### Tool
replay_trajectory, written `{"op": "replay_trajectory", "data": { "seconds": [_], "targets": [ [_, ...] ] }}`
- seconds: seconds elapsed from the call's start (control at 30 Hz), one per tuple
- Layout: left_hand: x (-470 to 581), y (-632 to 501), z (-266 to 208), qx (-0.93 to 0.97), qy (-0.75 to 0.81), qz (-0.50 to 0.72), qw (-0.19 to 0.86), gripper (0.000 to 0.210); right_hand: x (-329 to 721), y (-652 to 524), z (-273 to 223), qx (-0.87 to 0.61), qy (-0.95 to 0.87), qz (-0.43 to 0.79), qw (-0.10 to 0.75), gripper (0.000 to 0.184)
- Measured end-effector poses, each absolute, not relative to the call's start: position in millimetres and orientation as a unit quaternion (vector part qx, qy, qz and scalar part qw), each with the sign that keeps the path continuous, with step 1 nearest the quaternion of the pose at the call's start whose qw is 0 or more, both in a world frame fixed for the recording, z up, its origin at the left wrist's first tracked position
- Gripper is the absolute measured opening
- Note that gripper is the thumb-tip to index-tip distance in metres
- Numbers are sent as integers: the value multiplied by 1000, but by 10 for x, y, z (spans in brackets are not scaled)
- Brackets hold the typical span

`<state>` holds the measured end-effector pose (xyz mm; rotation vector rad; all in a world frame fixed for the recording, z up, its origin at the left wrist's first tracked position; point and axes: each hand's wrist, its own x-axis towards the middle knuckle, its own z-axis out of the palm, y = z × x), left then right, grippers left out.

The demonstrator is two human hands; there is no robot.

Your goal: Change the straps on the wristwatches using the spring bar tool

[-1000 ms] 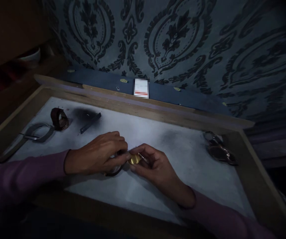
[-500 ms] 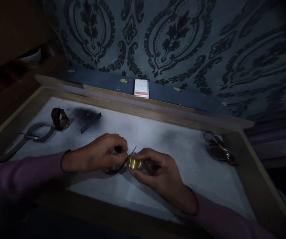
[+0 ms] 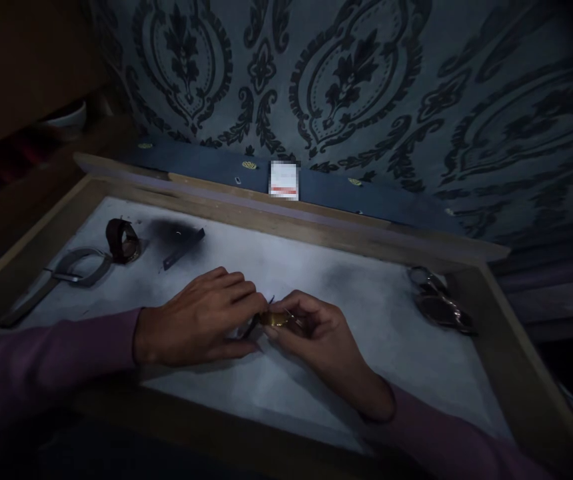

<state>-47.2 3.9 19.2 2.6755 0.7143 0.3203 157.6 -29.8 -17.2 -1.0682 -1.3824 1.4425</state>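
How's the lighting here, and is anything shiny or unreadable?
Head view: dim light, near black in the lower corners; head view: small glints on the gold-coloured metal piece in the right hand and on the dark-lensed sunglasses; head view: the white rectangular card with a red stripe is pixelated, its print unreadable.

From here I count two hands [image 3: 201, 323], one gold-coloured piece [image 3: 277, 319] and one tray [image 3: 511, 347]. At left I see two looped bands [image 3: 115, 239] and one dark strip [image 3: 184, 249]; at right, one pair of sunglasses [image 3: 437, 309].
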Motion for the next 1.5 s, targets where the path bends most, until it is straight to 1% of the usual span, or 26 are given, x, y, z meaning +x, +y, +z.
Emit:
{"op": "replay_trajectory", "data": {
  "seconds": [0.1, 0.23, 0.3, 0.4, 0.5, 0.67, 0.87, 0.97, 1.03, 1.1, 1.2, 1.27, 1.5],
  "targets": [
    [-449, 3, 136, 946, 261, 124, 148, 14, 1582, -287, -183, -437, -549, 576, 420, 12],
    [-438, -18, 111, 941, 275, 125, 154, 15, 1584, -268, -176, -445, -544, 584, 406, 17],
    [-435, -22, 117, 934, 285, 124, 176, 16, 1585, -262, -166, -447, -537, 592, 402, 20],
    [-432, -21, 143, 916, 296, 130, 237, 18, 1586, -257, -148, -448, -526, 605, 396, 22],
    [-433, -21, 173, 897, 304, 133, 290, 18, 1586, -256, -132, -428, -525, 622, 393, 19],
    [-454, -25, 196, 887, 297, 139, 324, 17, 1595, -265, -133, -408, -540, 629, 381, 12],
    [-461, -14, 247, 881, 310, 103, 343, 17, 1599, -281, -88, -409, -532, 649, 359, 16],
    [-468, 10, 291, 881, 324, 71, 339, 11, 1601, -285, -70, -418, -524, 653, 353, 20],
    [-484, 35, 317, 882, 330, 53, 332, 12, 1607, -284, -75, -424, -520, 651, 356, 21],
    [-508, 62, 335, 884, 333, 48, 323, 14, 1612, -281, -85, -425, -516, 650, 362, 20],
    [-538, 97, 352, 882, 333, 63, 329, 13, 1612, -277, -83, -420, -500, 662, 368, 19],
    [-540, 114, 372, 872, 325, 75, 360, 12, 1607, -280, -67, -418, -477, 680, 367, 20],
    [-485, 143, 474, 794, 302, 103, 517, 16, 1592, -292, 6, -409, -394, 742, 356, 23]
  ]
}}
